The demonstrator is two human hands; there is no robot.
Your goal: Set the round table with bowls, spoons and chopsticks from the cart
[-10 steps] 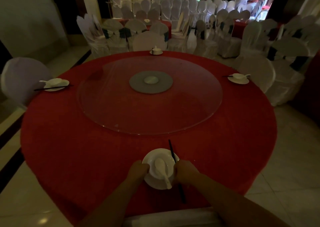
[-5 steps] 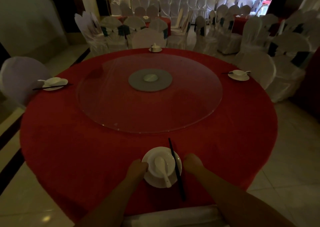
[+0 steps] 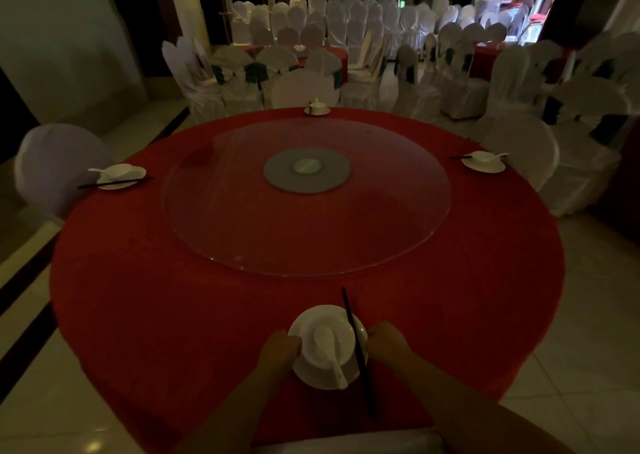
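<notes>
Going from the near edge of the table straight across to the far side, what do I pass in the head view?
Near bowl with spoon → grey centre disc → far place setting → white-covered chair

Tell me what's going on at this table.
A person is setting a round red table. Their left hand and right hand flank the nearest setting: a plate with a bowl, a spoon in it, and chopsticks across its right edge. Three other settings already sit around the rim. Too dim to judge their grip.
</notes>
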